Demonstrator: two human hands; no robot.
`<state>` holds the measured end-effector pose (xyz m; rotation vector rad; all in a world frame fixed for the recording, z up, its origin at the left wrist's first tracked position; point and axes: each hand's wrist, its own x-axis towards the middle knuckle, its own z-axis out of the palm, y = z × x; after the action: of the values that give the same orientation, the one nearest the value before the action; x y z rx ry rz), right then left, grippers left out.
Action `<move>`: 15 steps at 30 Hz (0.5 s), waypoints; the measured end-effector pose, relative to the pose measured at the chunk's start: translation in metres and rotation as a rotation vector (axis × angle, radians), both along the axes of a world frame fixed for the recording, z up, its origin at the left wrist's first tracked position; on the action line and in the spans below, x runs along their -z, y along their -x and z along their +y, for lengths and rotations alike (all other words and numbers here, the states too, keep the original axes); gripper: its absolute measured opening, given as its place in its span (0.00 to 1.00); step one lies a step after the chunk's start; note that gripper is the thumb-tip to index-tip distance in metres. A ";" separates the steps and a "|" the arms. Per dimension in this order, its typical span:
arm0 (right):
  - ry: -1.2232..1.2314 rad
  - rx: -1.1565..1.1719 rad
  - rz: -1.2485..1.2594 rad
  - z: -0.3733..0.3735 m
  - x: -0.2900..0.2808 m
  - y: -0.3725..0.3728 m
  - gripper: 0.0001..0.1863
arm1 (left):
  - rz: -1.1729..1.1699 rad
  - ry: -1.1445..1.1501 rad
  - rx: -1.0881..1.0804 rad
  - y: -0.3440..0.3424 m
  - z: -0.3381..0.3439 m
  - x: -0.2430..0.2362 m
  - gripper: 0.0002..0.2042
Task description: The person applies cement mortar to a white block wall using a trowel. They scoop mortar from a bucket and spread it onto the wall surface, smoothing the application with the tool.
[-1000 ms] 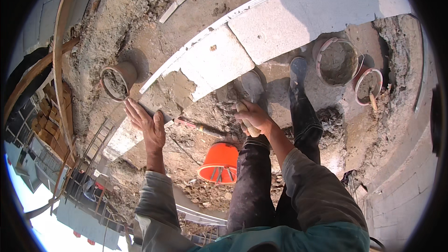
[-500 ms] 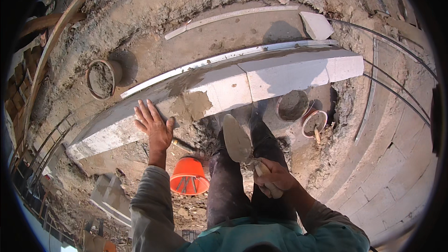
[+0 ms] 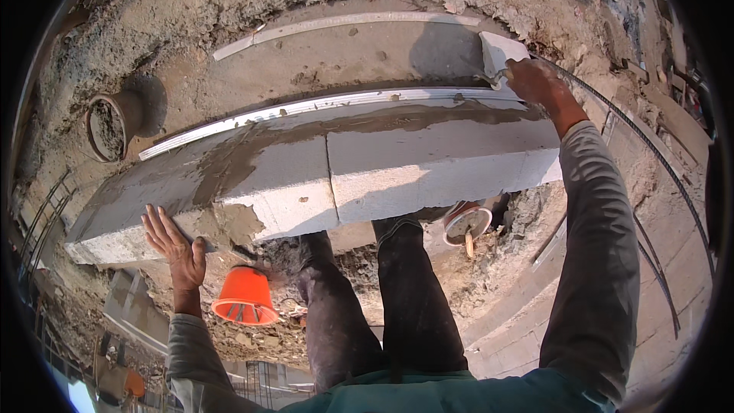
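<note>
Currently, a trowel (image 3: 495,81) is showing near the far right end of a white block wall (image 3: 436,183), its blade appearing only narrowly. The right hand (image 3: 538,82) is closing around its handle, which is mostly hiding within the fist. The left hand (image 3: 174,248), well apart from the right, is lying against the wall's near edge, holding nothing, its fingers extending and its thumb standing away. Grey-brown mortar (image 3: 222,160) is covering parts of the wall's top, and a pale straight strip (image 3: 336,107) is running along the far edge. A loose white block (image 3: 501,50) is standing just beyond the trowel. On the near side, an orange bucket (image 3: 246,291) is holding slender objects; farther left, a mortar-filled bucket (image 3: 130,111) is resting on the ground beyond the wall
</note>
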<state>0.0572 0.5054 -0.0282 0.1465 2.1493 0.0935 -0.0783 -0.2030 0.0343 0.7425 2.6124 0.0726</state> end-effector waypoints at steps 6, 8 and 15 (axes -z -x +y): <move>-0.003 -0.179 -0.191 0.025 0.137 0.033 0.08 | 0.021 0.010 0.026 0.005 0.014 0.002 0.44; 0.005 -0.197 -0.184 0.023 0.161 0.034 0.06 | 0.032 -0.001 0.044 0.003 0.014 0.005 0.43; -0.033 -0.439 -0.366 0.029 0.227 0.032 0.07 | 0.017 0.055 -0.008 0.003 0.014 -0.003 0.45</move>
<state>0.0254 0.5341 -0.2553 -0.3048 1.7819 0.3800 -0.0810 -0.1887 0.0371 0.7166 2.6229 -0.0029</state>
